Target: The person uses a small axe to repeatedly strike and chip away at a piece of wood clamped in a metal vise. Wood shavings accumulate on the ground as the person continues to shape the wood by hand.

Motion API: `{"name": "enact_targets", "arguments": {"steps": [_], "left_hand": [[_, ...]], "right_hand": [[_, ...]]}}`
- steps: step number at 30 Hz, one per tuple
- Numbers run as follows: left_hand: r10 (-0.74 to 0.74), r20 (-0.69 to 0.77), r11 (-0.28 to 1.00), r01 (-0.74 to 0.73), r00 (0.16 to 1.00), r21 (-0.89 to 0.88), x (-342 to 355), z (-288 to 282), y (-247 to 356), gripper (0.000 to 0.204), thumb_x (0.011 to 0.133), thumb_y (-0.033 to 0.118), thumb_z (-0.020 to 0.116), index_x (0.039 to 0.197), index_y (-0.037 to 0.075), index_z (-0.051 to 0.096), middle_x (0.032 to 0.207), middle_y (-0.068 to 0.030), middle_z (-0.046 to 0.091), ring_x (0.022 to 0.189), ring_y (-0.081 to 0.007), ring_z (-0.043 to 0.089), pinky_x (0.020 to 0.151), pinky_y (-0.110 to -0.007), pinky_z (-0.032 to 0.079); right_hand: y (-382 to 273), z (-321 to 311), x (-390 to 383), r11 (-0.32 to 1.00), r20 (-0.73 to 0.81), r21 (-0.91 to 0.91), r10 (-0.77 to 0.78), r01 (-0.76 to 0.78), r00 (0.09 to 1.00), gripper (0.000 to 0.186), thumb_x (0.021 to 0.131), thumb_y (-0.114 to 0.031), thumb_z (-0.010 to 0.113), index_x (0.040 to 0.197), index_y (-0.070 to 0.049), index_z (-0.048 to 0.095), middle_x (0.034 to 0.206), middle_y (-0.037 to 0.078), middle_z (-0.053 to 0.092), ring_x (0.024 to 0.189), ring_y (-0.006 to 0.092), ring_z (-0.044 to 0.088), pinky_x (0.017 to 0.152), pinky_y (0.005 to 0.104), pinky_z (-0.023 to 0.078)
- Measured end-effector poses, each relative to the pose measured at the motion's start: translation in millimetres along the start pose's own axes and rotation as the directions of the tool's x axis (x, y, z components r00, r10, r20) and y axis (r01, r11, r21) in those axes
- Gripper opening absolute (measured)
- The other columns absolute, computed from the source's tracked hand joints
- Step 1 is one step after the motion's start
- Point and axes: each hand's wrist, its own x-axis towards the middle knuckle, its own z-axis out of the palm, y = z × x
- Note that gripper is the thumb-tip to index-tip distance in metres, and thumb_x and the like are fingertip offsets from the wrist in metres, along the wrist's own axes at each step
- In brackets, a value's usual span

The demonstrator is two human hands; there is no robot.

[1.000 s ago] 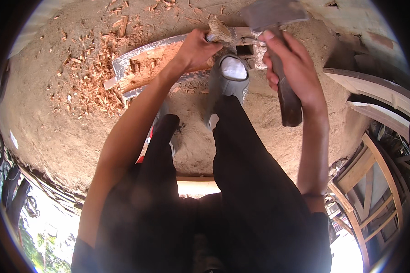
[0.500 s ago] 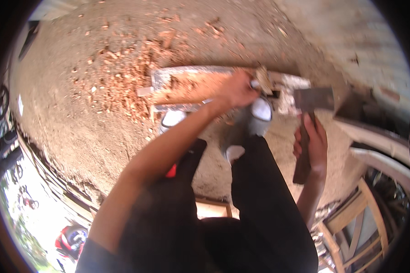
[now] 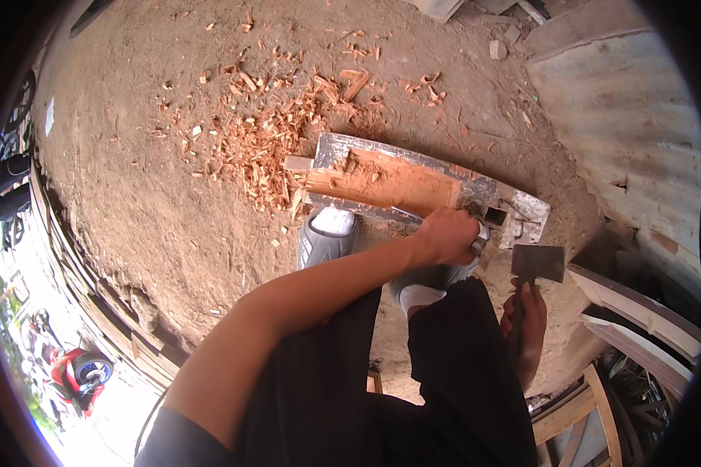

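My left hand (image 3: 452, 232) is closed on a slim chisel, its metal blade (image 3: 405, 215) pointing up-left over the near edge of a hollowed timber piece (image 3: 389, 180) with weathered faces, a square opening and fresh orange wood inside. The timber lies on the dirt just beyond my two grey shoes (image 3: 323, 245). At the lower right my right hand (image 3: 528, 327) grips the dark handle of a broad-headed hatchet (image 3: 537, 263), the head upward and short of the timber's right end. Part of the chisel is hidden by my fingers.
Wood chips (image 3: 265, 159) are scattered around the timber's left end and beyond it. A corrugated metal sheet (image 3: 615, 140) stands at upper right, with stacked boards (image 3: 639, 303) and a wooden frame (image 3: 576, 420) below it. A red motorcycle (image 3: 82, 373) is outside at lower left.
The view has shifted, putting the timber lower and farther right in the picture. My right hand has brought the hatchet down from high in view; my left hand still grips the chisel, now lower.
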Motion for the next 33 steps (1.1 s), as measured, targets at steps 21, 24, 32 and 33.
{"name": "enact_targets", "arguments": {"steps": [21, 24, 32, 33], "left_hand": [[-0.165, -0.251, 0.713, -0.061, 0.954, -0.698, 30, -49, -49, 0.033, 0.086, 0.03, 0.076, 0.099, 0.0, 0.077, 0.099, -0.0252, 0.076, 0.091, -0.0337, 0.075, 0.084, -0.04, 0.058], [-0.12, -0.114, 0.837, 0.039, 0.986, -0.545, 28, -42, -40, 0.035, 0.082, 0.025, 0.075, 0.107, 0.001, 0.077, 0.098, -0.0236, 0.076, 0.088, -0.0324, 0.076, 0.083, -0.044, 0.058], [-0.179, -0.095, 0.977, 0.166, 0.979, -0.132, 27, 1, -9, 0.027, 0.071, 0.018, 0.071, 0.091, 0.0, 0.075, 0.092, -0.0255, 0.073, 0.09, -0.0435, 0.073, 0.085, -0.05, 0.059], [-0.185, -0.099, 0.975, 0.17, 0.978, -0.14, 27, 1, -10, 0.026, 0.071, 0.018, 0.07, 0.089, 0.0, 0.075, 0.091, -0.0255, 0.073, 0.09, -0.0436, 0.073, 0.085, -0.05, 0.059]], "right_hand": [[-13, 2, 0, 0.997, 0.043, 0.073, -0.029, 0.026, 0.999, 0.037, 0.107, -0.041, 0.055, 0.124, -0.008, 0.059, 0.07, -0.001, 0.05, 0.046, 0.0075, 0.042, 0.041, 0.0236, 0.03], [-19, 11, -4, 0.996, 0.055, 0.067, -0.065, 0.061, 0.996, 0.038, 0.108, -0.04, 0.054, 0.124, -0.006, 0.06, 0.07, -0.002, 0.048, 0.045, 0.0058, 0.038, 0.041, 0.0227, 0.027], [-32, -8, -10, 0.974, 0.005, 0.1, -0.206, 0.204, 0.979, 0.043, 0.109, -0.042, 0.049, 0.131, -0.006, 0.055, 0.07, 0.001, 0.049, 0.043, 0.0094, 0.045, 0.038, 0.0256, 0.034], [-32, -5, -9, 0.967, -0.029, 0.114, -0.225, 0.227, 0.974, 0.042, 0.109, -0.042, 0.049, 0.131, -0.007, 0.055, 0.07, 0.001, 0.049, 0.043, 0.0096, 0.045, 0.038, 0.0261, 0.034]]}}
